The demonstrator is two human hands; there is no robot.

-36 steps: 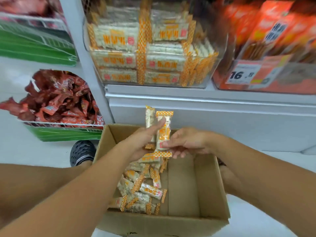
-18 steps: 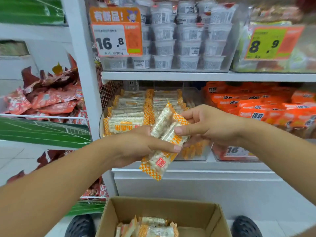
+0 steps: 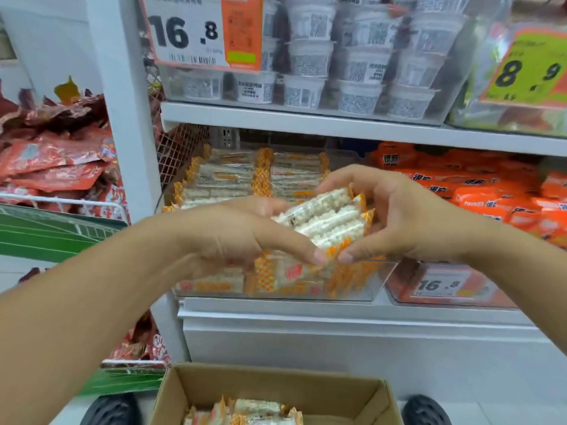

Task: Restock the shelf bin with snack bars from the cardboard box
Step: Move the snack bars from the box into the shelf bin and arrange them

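Observation:
A small bundle of snack bars (image 3: pixel 325 220), white puffed rice in clear wrappers with orange checked ends, is held between both hands just above the front of the clear shelf bin (image 3: pixel 380 279). My left hand (image 3: pixel 242 234) grips the bundle from the left, thumb on its lower end. My right hand (image 3: pixel 395 219) curls round its right side, thumb meeting the same end. The bin holds stacked rows of the same bars (image 3: pixel 233 179). The cardboard box (image 3: pixel 276 384) sits on the floor below, with several bars (image 3: pixel 245 411) in it.
Stacked white cups (image 3: pixel 352 65) fill the shelf above, behind a 16.8 price tag (image 3: pixel 196 32). Orange packets (image 3: pixel 478 191) sit in the bin to the right. Red snack bags (image 3: pixel 55 161) fill a wire rack at left. Two dark shoes (image 3: pixel 113 409) flank the box.
Both hands lifted the bars from the box up to the shelf bin. The bundle now lies tilted over the bin's front, and the right hand has closed round it.

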